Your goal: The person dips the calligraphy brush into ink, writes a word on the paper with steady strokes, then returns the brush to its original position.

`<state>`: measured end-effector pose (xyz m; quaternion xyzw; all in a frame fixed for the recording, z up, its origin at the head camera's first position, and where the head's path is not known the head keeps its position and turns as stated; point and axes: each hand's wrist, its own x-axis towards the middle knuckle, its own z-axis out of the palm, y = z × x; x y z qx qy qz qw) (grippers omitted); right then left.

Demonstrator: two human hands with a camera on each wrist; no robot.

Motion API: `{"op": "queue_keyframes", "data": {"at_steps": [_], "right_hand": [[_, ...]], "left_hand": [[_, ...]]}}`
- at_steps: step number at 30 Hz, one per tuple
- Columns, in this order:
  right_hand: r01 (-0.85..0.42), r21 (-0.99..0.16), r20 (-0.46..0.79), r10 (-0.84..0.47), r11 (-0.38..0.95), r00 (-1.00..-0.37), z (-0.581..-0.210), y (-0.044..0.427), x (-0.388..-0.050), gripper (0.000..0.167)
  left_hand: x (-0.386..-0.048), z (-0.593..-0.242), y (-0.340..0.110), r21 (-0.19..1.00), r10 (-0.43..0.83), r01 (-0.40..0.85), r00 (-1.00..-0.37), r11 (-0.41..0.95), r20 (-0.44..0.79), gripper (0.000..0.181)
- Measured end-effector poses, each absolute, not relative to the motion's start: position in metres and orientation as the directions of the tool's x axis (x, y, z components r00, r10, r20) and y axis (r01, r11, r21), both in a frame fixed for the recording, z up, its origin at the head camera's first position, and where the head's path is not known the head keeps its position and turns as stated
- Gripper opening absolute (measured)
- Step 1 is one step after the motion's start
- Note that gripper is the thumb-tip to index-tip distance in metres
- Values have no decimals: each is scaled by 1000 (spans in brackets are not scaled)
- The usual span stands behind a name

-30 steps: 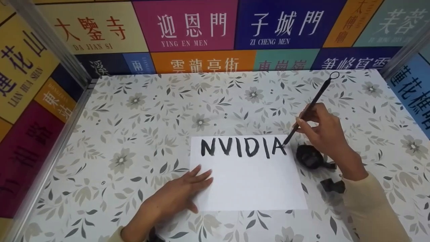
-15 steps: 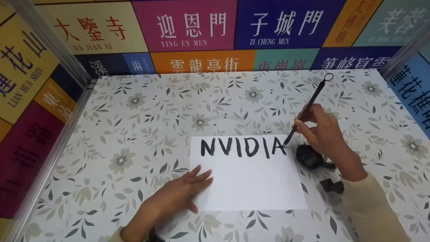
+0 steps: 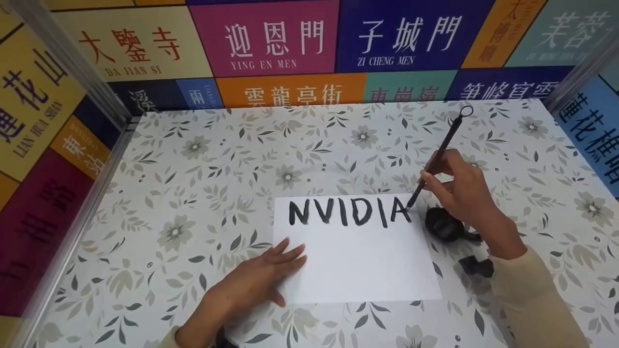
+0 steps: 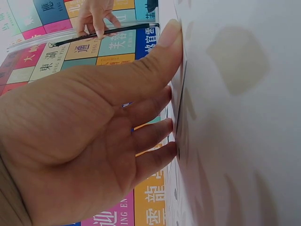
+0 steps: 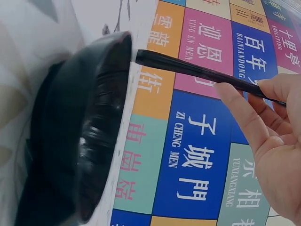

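My right hand [image 3: 464, 188] pinches a dark writing brush [image 3: 444, 145] with a hanging loop at its top end. The brush slants down to the left, its tip at the right leg of the letter A. A white sheet of paper [image 3: 358, 266] bears "NVIDIA" in thick black strokes [image 3: 350, 211] along its upper part. On the sheet's left edge rests my left hand [image 3: 256, 278], fingers spread. In the left wrist view the thumb and fingertips [image 4: 170, 150] touch the paper. A round black ink dish [image 5: 84, 127] stands beneath the right hand, beside the sheet.
A small black object [image 3: 476, 266] lies below the ink dish, near the right sleeve. The table [image 3: 159, 169] wears a floral cover. Colourful panels with Chinese characters [image 3: 275, 38] wall its back and sides. Something dark shows partly under the left wrist [image 3: 221, 338].
The brush's top end has swung slightly left and down, and the right hand has shifted a little left. The tip stays at the A. The left hand has not visibly moved.
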<state>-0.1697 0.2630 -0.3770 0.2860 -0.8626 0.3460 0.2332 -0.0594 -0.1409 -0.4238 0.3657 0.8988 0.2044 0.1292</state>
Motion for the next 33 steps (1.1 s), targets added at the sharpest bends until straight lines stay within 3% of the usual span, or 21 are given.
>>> {"op": "queue_keyframes", "data": {"at_steps": [9,14,18,22,28,33], "right_hand": [[-574,-444,685,-153,688,-712,-305,289,-132,33],[-462,-511,611,-72,724,-788,-274,305,-118,38],[-272,-598,420,7,754,-907,-276,318,-116,36],[-31,-628,130,66,778,-989,-292,329,-121,44],[161,-690,-233,-6,705,-972,-323,342,-138,70],[240,-699,-384,-70,674,-921,-348,351,-147,75]], "left_hand": [[-60,-429,-134,446,741,649,-670,617,-50,82],[-60,-428,-136,441,736,646,-675,623,-49,83],[-60,-425,-139,443,731,642,-681,626,-46,81],[-60,-424,-142,445,734,648,-679,618,-29,81],[-61,-423,-144,455,729,643,-684,616,-21,81],[-60,-423,-142,452,734,643,-678,618,-38,80]]}}
